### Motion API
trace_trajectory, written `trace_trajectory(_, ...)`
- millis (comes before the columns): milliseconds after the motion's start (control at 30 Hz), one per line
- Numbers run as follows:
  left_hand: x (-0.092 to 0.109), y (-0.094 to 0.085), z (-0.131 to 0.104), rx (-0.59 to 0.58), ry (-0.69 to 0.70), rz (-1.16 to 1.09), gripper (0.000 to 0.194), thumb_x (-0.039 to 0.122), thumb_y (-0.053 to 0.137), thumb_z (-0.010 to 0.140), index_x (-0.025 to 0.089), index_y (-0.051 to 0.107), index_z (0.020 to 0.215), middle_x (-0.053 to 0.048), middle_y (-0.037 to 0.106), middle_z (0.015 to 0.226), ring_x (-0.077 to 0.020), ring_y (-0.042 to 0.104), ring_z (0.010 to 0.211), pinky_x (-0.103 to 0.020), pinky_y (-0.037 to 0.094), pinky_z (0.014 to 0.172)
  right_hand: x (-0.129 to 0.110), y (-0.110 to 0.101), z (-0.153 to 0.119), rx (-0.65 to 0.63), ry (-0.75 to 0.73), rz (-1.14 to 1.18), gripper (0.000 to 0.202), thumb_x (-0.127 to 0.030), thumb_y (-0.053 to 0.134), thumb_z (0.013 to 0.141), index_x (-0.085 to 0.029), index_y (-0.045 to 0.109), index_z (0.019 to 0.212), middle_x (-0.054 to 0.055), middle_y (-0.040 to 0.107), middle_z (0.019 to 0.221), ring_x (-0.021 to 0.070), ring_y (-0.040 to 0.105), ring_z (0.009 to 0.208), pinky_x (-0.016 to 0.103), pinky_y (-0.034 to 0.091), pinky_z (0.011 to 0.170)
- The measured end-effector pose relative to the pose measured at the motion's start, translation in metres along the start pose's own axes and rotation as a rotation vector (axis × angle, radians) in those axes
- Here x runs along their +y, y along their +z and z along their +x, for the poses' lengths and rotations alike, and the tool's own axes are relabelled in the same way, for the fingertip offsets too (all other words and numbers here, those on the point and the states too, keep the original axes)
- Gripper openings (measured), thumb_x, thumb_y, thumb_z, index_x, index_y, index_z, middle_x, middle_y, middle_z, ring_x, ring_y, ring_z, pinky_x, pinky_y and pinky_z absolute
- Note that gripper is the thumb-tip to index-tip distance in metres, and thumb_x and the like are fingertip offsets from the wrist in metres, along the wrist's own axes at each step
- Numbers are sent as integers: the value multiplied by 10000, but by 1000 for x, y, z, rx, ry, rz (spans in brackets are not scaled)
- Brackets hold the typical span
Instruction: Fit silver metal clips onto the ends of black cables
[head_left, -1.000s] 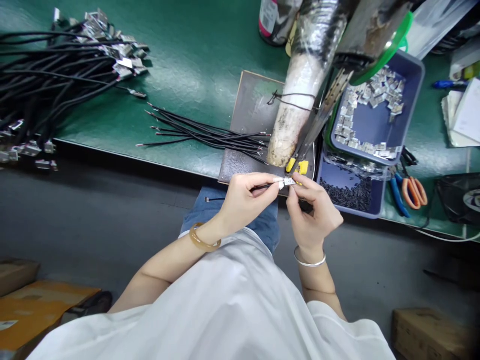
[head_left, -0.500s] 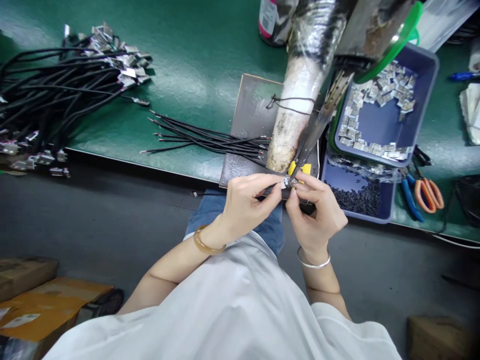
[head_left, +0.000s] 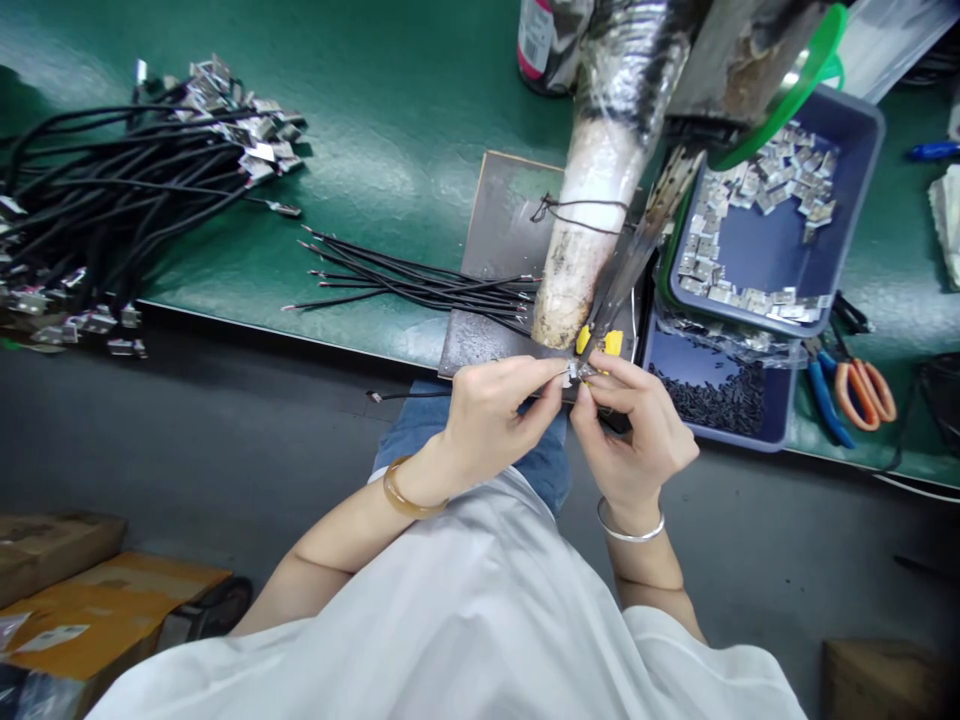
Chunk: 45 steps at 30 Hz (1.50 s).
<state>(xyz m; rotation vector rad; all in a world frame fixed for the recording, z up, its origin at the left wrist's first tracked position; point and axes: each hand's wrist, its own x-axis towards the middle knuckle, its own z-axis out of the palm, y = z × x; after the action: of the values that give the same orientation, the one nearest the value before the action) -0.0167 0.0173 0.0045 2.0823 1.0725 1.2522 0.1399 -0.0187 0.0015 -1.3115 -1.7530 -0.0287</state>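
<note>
My left hand (head_left: 499,405) is closed in a pinch on a black cable (head_left: 412,394), whose tail sticks out to the left past the bench edge. At its fingertips shows a small silver metal connector (head_left: 571,372), close under a dark pointed metal tip (head_left: 596,335). My right hand (head_left: 637,415) pinches from the other side, its fingertips right beside the connector; what lies between them is too small to make out. Yellow pieces (head_left: 613,343) stand just beyond the fingers. Loose black cables (head_left: 405,275) with stripped ends lie on the bench and a dark board (head_left: 480,335).
A wrapped white duct (head_left: 589,210) comes down over the board. To the right, a blue bin (head_left: 855,190) of metal shells sits above a bin (head_left: 776,425) of small black parts. Pliers (head_left: 829,400) and orange-handled scissors (head_left: 862,395) lie beyond. Finished-looking cables (head_left: 150,170) pile at left.
The cable's free tail has shifted slightly to the left and down. Both hands stay almost in place at the metal tip. The whole view has moved a little.
</note>
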Motion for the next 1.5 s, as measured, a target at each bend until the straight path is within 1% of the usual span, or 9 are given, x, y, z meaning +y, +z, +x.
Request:
trace_trajectory(367,5,-3,3,14,0,29,171,161,573,952,154,738,996,-38,772,795,-107,693,672,-198,524,656,-4,1,4,43,7,-30,187,-90,734,834,-223,644,928,51,772,1088,162,764,920,281,648,816)
trace_trajectory(633,3,0,-1,4,-35,-10,148,126,595,929,126,736,973,-66,795,857,-114,720,705,-186,540,663,1,1,-2,19,-19,-8,196,-81,724,836,-211,628,947,71,775,1073,161,760,932,269,635,813)
trace_trajectory(767,4,1,0,21,-37,-19,151,120,596,923,121,741,963,-66,795,858,-112,717,714,-176,535,649,1,1,0,10,-3,-23,191,-89,715,854,-226,644,965,45,778,1066,159,761,935,276,623,826)
trace_trajectory(867,4,-1,3,5,-157,-134,137,131,606,910,134,743,915,-46,785,831,-103,695,688,-160,511,591,0,1,1,-7,40,19,160,-101,704,867,-228,659,954,29,778,1030,158,757,928,287,615,824)
trace_trajectory(1000,1,-5,8,-102,-393,-427,137,178,654,888,134,721,778,1,712,663,-74,602,537,-149,443,482,-1,0,3,-18,82,72,135,-100,703,864,-220,665,913,18,776,994,154,751,912,291,608,821)
trace_trajectory(1067,1,-5,9,-104,-428,-479,145,189,658,886,131,723,771,-1,718,671,-78,600,536,-155,457,489,-1,0,2,-17,69,55,136,-104,697,871,-225,666,924,19,778,996,157,754,909,294,613,821)
trace_trajectory(1133,2,-4,7,-72,-399,-431,134,174,645,886,127,744,810,-14,748,718,-90,631,572,-162,481,515,-2,0,1,-9,40,11,146,-107,693,876,-232,663,946,22,781,1019,157,760,917,289,620,827)
trace_trajectory(1333,5,1,2,12,-175,-166,148,126,624,888,127,772,884,-50,784,779,-107,682,630,-178,508,580,-1,1,-2,11,-33,-69,199,-86,710,862,-230,659,991,33,783,1058,154,766,941,266,629,847)
trace_trajectory(1500,5,1,4,33,-141,-116,146,117,623,891,131,769,896,-49,790,804,-107,697,653,-173,520,599,0,1,1,27,-34,-69,193,-89,715,857,-230,664,978,30,786,1045,158,769,936,264,625,858)
